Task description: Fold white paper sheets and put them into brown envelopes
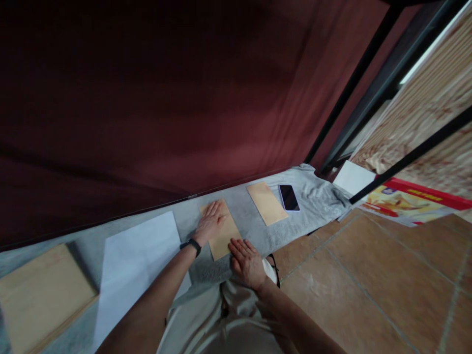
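Observation:
A tan, envelope-like piece of paper (224, 241) lies flat on a narrow surface covered in grey cloth. My left hand (210, 225), with a dark band at the wrist, rests on its far part, fingers stretched out. Near its right lower edge, my right hand (249, 264) lies with the fingers flat and the fingertips on the paper. Both hands are open. Another tan piece of the same kind (267, 202) lies to the right, apart from my hands. Left of my left hand is a large white sheet (138, 265), partly covered by my forearm.
A stack of larger tan paper (40, 300) sits at the far left. A phone (289, 197) lies face up on the grey cloth (313, 196) at right. A dark red curtain (165, 113) hangs behind. Black metal bars (354, 83) and a printed red-and-yellow box (416, 201) stand right.

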`<state>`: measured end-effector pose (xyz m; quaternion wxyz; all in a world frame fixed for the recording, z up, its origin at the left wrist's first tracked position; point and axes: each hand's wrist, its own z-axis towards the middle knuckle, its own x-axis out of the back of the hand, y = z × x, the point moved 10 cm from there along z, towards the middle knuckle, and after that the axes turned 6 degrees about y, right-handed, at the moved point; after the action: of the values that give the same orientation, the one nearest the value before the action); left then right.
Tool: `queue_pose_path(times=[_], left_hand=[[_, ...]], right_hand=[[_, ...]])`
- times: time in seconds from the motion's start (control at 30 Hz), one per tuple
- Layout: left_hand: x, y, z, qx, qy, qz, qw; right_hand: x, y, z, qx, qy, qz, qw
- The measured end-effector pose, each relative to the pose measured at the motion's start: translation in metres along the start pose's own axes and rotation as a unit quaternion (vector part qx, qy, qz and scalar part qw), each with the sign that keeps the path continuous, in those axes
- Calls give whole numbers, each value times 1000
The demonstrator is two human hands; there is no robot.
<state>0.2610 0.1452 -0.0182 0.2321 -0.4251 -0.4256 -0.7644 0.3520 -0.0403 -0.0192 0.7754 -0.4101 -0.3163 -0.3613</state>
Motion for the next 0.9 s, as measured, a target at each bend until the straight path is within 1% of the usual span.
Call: queue_pose_path(times=[0.07,0.13,0.23,0.33,0.53,0.7,0.8,0.9], left_hand=[[-7,-10,10,-6,-13,15,1000],[-14,-16,17,-14,-22,26,999],[-22,-17,24,-32,-36,40,998],[-28,-13,23,-44,-49,43,997],[-30,13,1,-80,-65,15,995],[-37,31,-23,-103,-92,9,990],[-39,42,-38,-117,-95,-9,989],[-39,53,-53,-126,-94,-17,987]], right_hand=[[-1,1,1,-4,0,1,1000],[-3,2,1,-7,-3,0,1000],[-4,4,1,-11,-9,0,1000],[-3,4,1,-15,-12,8,1000],[0,3,2,-18,1,18,1000],[4,1,3,-10,9,32,999],[5,2,3,-5,8,57,998],[7,5,1,-8,29,72,997]])
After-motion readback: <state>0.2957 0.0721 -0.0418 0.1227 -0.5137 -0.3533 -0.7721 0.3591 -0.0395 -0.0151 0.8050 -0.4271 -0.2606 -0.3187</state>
